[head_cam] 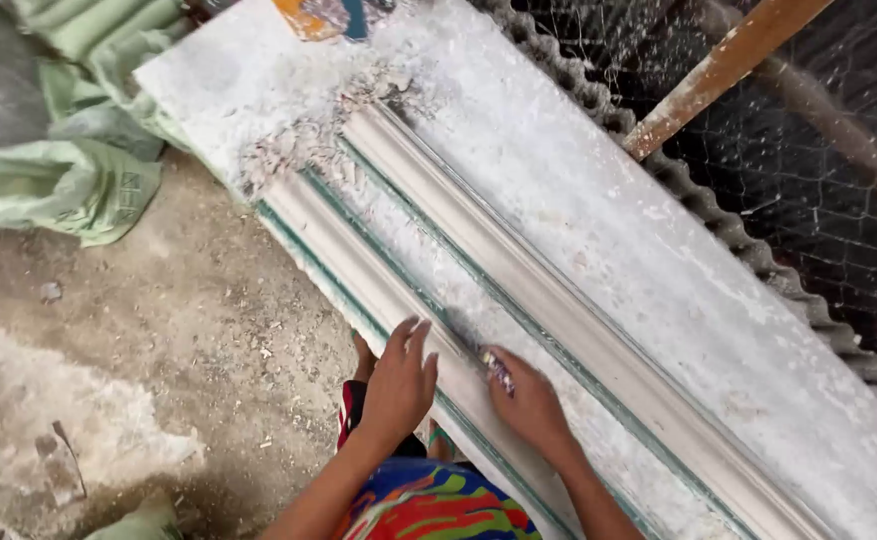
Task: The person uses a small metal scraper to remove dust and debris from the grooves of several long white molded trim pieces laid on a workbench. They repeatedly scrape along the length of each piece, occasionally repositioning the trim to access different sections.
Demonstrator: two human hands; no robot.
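Two long white plaster mouldings lie side by side on a white dusty bench point(598, 210), running from upper left to lower right. My left hand point(398, 385) rests flat, fingers spread, on the near moulding point(343, 250). My right hand point(526, 400) grips a small dark tool point(497, 370) whose tip sits in the groove between the near moulding and the far moulding point(518, 270). Green strips edge the mouldings.
Plaster crumbs point(308, 130) are heaped at the mouldings' far end. Green sacks point(68, 185) lie on the dirt floor point(178, 330) at left. Behind the bench are a corrugated sheet edge point(748, 250), wire mesh point(818, 170) and a slanted wooden stick point(718, 70).
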